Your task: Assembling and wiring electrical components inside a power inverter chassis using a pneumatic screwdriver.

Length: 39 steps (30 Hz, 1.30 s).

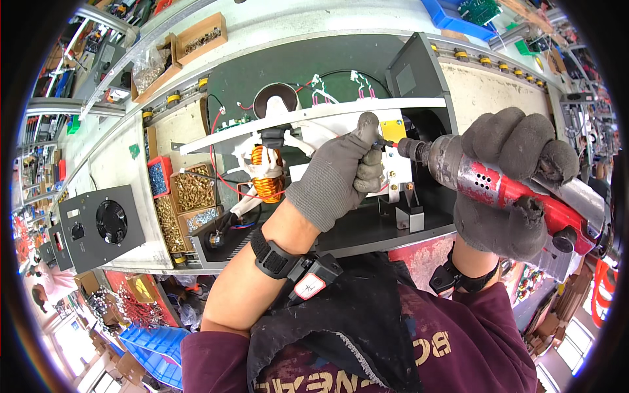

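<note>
A worn red and silver power drill (481,175) lies sideways in my right hand (511,177), whose grey-gloved fingers wrap round its body. Its bit points left and reaches my left hand (344,167). That hand, also in a grey glove, is closed at the bit's tip with the thumb up; what it pinches is hidden. Both hands are over an open dark grey metal case (314,242). Inside it, left of my left hand, sits a copper-wound coil (266,171) with white ties. A white panel with a yellow label (393,128) stands behind the bit.
Left of the case are small bins of brass-coloured fasteners (193,188) and a red bin of blue parts (158,178). A dark panel with a fan (101,226) lies farther left. Wooden boxes (202,38) stand at the back; a metal strip (327,114) crosses the case.
</note>
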### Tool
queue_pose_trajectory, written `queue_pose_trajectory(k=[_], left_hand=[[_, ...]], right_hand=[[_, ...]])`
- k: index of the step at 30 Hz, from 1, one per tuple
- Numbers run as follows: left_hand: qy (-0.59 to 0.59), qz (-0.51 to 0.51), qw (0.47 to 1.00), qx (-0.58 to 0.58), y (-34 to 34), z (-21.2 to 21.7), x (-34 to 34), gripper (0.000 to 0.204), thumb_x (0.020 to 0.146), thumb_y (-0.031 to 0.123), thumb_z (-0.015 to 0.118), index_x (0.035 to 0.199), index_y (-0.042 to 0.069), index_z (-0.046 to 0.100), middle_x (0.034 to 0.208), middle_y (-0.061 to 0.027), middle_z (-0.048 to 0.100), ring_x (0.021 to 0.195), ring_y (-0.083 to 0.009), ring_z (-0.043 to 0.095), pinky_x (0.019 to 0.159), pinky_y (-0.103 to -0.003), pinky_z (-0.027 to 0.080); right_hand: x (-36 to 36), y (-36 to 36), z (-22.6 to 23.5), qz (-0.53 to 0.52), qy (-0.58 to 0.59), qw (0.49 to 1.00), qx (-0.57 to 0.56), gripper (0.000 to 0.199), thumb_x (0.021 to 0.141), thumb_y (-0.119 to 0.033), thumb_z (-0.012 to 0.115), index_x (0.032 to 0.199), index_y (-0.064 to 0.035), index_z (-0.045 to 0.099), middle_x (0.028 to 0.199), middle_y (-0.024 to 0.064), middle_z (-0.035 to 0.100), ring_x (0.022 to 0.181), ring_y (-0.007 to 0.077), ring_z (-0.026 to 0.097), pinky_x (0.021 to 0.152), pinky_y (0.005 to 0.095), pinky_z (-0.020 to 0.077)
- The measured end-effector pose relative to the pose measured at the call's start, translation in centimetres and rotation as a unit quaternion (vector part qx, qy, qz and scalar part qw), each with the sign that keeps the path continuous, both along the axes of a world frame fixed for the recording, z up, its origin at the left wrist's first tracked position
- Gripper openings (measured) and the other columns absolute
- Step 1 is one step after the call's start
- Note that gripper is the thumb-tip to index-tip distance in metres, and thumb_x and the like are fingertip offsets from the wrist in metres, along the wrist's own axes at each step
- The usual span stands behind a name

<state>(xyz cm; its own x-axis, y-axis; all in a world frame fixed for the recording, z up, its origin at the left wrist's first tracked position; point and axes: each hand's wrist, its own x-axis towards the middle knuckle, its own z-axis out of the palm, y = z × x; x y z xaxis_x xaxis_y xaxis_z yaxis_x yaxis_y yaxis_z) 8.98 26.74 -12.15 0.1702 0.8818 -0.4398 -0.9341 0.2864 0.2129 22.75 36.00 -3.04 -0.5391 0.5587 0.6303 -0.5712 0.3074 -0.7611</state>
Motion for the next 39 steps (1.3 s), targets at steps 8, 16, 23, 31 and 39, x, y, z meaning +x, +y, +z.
queue_pose_trajectory(k=[8, 16, 23, 31, 39], left_hand=[[-0.037, 0.095, 0.992, -0.068, 0.9, 1.0, 0.8, 0.031, 0.089, 0.038, 0.053, 0.083, 0.008, 0.050, 0.062, 0.0035, 0.040, 0.049, -0.0046, 0.035, 0.041, -0.017, 0.030], [-0.027, 0.060, 0.996, -0.056, 0.8, 0.6, 0.2, 0.034, 0.088, 0.040, 0.055, 0.085, 0.006, 0.050, 0.065, 0.0010, 0.044, 0.051, -0.0065, 0.038, 0.043, -0.019, 0.033], [0.212, 0.033, 0.970, -0.112, -1.7, 2.0, -1.2, 0.042, 0.091, 0.033, 0.053, 0.109, -0.004, 0.049, 0.085, -0.0111, 0.056, 0.068, -0.0163, 0.053, 0.060, -0.026, 0.046], [0.158, 0.065, 0.983, -0.065, -3.2, 0.7, -1.9, 0.032, 0.094, 0.009, 0.041, 0.121, -0.007, 0.042, 0.105, -0.0215, 0.056, 0.091, -0.0259, 0.061, 0.076, -0.035, 0.054], [0.245, 0.020, 0.964, -0.102, -2.9, 0.9, -1.9, 0.028, 0.095, 0.018, 0.047, 0.111, -0.005, 0.050, 0.084, -0.0127, 0.062, 0.071, -0.0176, 0.062, 0.055, -0.026, 0.052]], right_hand=[[-0.3, 0.6, 0.3, 0.013, -0.019, 0.999, 0.049, 0.028, 0.074, -0.027, 0.061, 0.098, -0.0181, 0.051, 0.077, -0.0004, 0.039, 0.066, 0.0164, 0.036, 0.056, 0.0294, 0.0310], [-2.1, 1.5, -0.6, 0.059, 0.091, 0.986, 0.130, 0.033, 0.074, -0.026, 0.061, 0.104, -0.0151, 0.051, 0.074, 0.0014, 0.039, 0.064, 0.0177, 0.038, 0.056, 0.0292, 0.0362], [-2.3, 1.4, -2.3, -0.127, -0.077, 0.988, -0.043, 0.039, 0.074, -0.014, 0.061, 0.108, 0.0032, 0.051, 0.087, 0.0161, 0.058, 0.077, 0.0269, 0.057, 0.069, 0.0381, 0.0490], [-3.1, 1.9, -4.3, -0.132, -0.152, 0.973, -0.110, 0.034, 0.073, -0.009, 0.062, 0.105, 0.0002, 0.053, 0.093, 0.0170, 0.060, 0.082, 0.0241, 0.060, 0.076, 0.0382, 0.0505], [-4.2, 2.6, -4.7, -0.089, -0.144, 0.980, -0.107, 0.017, 0.076, -0.001, 0.055, 0.091, -0.0036, 0.049, 0.075, 0.0107, 0.054, 0.069, 0.0207, 0.054, 0.063, 0.0331, 0.0470]])
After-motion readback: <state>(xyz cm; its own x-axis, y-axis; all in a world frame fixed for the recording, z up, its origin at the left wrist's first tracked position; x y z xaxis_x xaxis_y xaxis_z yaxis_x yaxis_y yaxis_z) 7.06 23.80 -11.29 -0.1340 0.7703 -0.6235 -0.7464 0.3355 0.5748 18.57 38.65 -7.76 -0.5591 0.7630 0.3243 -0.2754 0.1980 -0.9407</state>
